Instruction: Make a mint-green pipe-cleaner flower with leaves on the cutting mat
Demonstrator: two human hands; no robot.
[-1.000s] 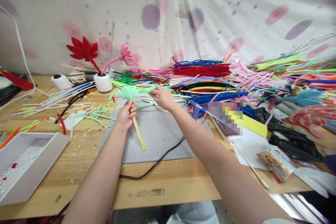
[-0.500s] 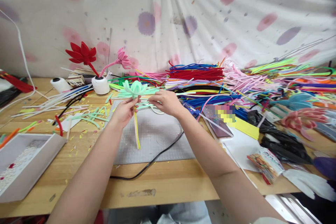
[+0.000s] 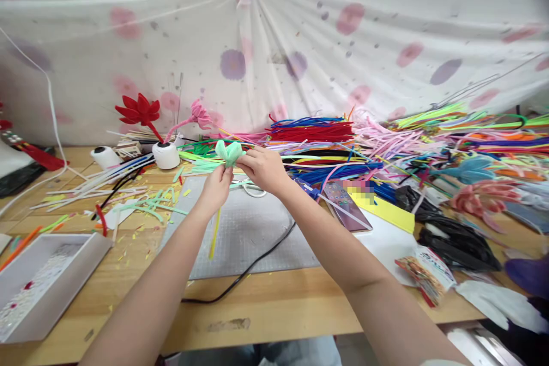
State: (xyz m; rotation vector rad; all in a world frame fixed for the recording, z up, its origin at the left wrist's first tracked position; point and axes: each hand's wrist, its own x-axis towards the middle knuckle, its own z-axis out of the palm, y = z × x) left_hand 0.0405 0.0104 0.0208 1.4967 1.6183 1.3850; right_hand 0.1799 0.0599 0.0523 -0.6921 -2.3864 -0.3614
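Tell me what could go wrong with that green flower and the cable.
With the left hand at its base and the right hand at its side, the green flower might get squashed.

The black cable crosses the gray mat; a hand could snag it.

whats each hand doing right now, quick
Left hand: closed, holding the mint-green flower at its base.
Right hand: fingers curled at the flower's side; whether they grip it cannot be told.

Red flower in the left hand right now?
No, the left hand holds the mint-green flower, while the red flower stands in a white spool.
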